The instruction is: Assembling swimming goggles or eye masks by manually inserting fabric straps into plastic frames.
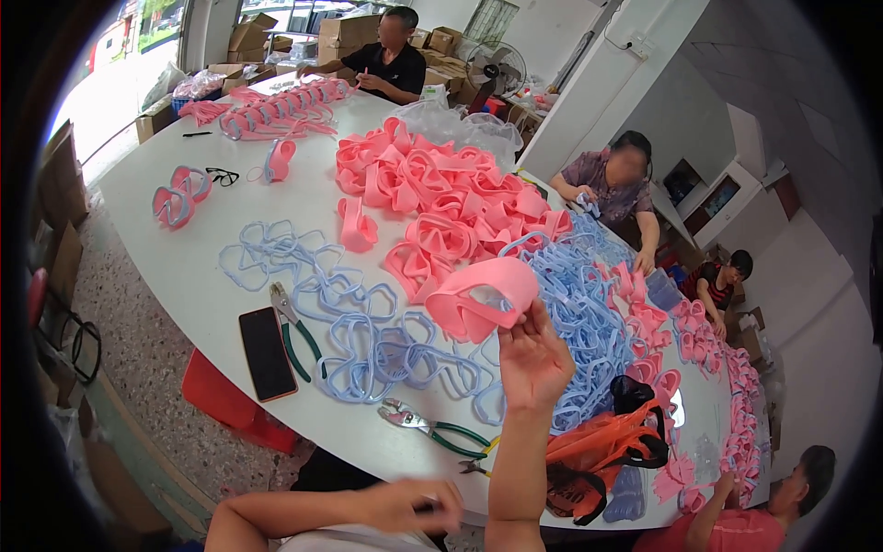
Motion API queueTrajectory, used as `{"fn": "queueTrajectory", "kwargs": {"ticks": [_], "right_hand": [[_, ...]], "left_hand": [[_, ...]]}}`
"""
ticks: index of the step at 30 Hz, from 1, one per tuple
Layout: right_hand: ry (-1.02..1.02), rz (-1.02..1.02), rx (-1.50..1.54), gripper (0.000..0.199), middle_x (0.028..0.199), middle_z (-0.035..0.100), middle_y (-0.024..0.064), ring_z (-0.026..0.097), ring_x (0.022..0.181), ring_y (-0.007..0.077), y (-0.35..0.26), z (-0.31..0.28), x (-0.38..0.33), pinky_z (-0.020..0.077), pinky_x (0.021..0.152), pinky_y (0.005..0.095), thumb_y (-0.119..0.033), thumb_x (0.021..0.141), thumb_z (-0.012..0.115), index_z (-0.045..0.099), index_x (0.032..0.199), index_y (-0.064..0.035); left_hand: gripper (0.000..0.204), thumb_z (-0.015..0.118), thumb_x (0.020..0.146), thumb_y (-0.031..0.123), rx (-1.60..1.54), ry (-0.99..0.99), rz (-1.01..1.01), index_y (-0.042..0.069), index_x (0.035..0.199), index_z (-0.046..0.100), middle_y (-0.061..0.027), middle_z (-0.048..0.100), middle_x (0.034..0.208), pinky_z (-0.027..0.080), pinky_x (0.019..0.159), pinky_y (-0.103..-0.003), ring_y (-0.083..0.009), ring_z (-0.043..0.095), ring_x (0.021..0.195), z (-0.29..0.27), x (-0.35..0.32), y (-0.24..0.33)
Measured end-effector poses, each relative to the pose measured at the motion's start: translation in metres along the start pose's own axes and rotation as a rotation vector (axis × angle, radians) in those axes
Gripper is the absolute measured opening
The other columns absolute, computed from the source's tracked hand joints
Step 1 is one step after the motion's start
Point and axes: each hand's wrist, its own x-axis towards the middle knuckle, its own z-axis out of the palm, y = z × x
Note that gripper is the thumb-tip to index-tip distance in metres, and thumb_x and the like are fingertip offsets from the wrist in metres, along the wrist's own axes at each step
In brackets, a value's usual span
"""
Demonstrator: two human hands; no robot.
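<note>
My right hand (537,359) is raised over the table, its fingers closed on the edge of a pink goggle skirt (486,293), a soft curved piece with a cut-out. My left hand (421,506) is low, near the table's front edge; it is smeared by motion, and I cannot make out whether it holds anything. Beyond the held piece lies a large heap of pink goggle skirts (432,189). Clear blue goggle frames (363,354) are spread to the left, and a dense pile of blue frames (584,322) lies to the right.
On the white table (198,276) lie a phone (268,353), green-handled pliers (296,331), a second pair of pliers (432,429) and an orange plastic bag (602,451). Several people work around it. A red stool (230,405) stands at the near left edge.
</note>
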Motion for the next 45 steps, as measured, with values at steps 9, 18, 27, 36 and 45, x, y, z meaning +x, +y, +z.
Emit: {"fn": "queueTrajectory", "kwargs": {"ticks": [9,18,27,36,45], "right_hand": [[0.005,0.258,0.175,0.047,0.12,0.062,0.0201,0.058,0.11,0.0266,0.024,0.01,-0.101,0.043,0.1,0.0397,-0.01,0.083,0.059,0.055,0.125,0.0098],[-0.153,-0.105,-1.946,0.056,0.132,0.053,0.0201,0.05,0.124,0.0322,0.028,-0.101,-0.068,0.0369,0.107,0.0407,-0.018,0.078,0.071,0.053,0.127,0.0037],[-0.285,0.127,-2.202,0.057,0.119,0.057,0.0185,0.048,0.116,0.0344,0.034,-0.141,-0.031,0.041,0.1,0.0412,-0.02,0.073,0.076,0.057,0.123,0.0003],[-0.587,-0.262,-1.824,0.052,0.106,0.057,0.0119,0.055,0.098,0.0299,0.06,-0.005,-0.095,0.0446,0.086,0.04,-0.012,0.071,0.077,0.063,0.121,-0.0085],[-0.676,-0.226,-1.847,0.062,0.112,0.056,0.0132,0.052,0.1,0.0308,0.079,-0.035,-0.105,0.0417,0.091,0.0425,-0.018,0.073,0.077,0.058,0.131,-0.0086]], "left_hand": [[0.077,0.081,0.079,0.021,-0.205,0.804,0.406,0.008,0.14,0.036,-0.0132,0.045,0.139,0.039,0.105,-0.041,-0.0252,0.043,0.131,-0.059,-0.01,-0.027],[0.067,0.082,0.077,0.02,-0.389,0.921,-0.009,0.007,0.13,0.043,-0.0047,0.056,0.117,0.048,0.093,-0.036,-0.0161,0.058,0.107,-0.045,-0.056,-0.069],[0.044,0.07,0.09,0.023,-0.717,0.766,0.025,0.01,0.127,0.051,-0.0033,0.062,0.114,0.052,0.083,-0.03,-0.0155,0.062,0.099,-0.047,-0.066,-0.053],[0.042,0.065,0.093,0.019,-0.721,0.781,0.07,0.009,0.131,0.05,-0.0053,0.061,0.122,0.052,0.087,-0.033,-0.0185,0.061,0.109,-0.056,-0.057,-0.039],[0.06,0.072,0.086,0.03,-0.854,0.655,0.086,0.006,0.135,0.048,-0.0086,0.06,0.126,0.05,0.098,-0.04,-0.0216,0.061,0.112,-0.053,-0.064,-0.044]]}}
